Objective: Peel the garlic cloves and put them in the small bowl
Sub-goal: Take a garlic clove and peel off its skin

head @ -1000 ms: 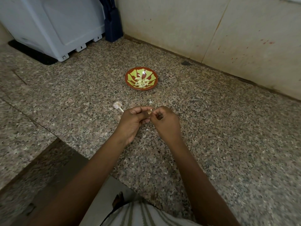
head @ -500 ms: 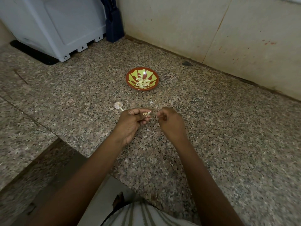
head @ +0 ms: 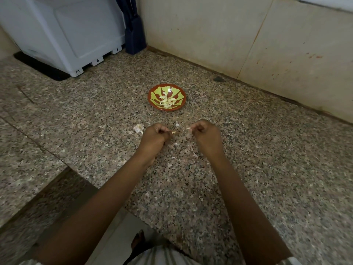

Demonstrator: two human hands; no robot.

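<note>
So the hands are pulling apart now. A second ago they were bunched together over the clove, and now there's a clear gap between them. The left hand [head: 154,135] is curling its fingers in and pinching the small pale garlic clove [head: 174,132], with the tip poking out toward the right. The right hand [head: 206,133] is also curled, pinching a thin papery strip of skin [head: 188,128]. Looks to me like a piece of peel is coming off, so this clove is getting close to bowl-ready, though I can't tell if it's fully bare yet. The small red-and-green patterned bowl [head: 155,96] is sitting further back on the speckled granite counter [head: 257,153], already holding a pile of peeled cloves [head: 167,102]. A papery white garlic remnant [head: 139,128] is lying just left of the left hand.
</note>
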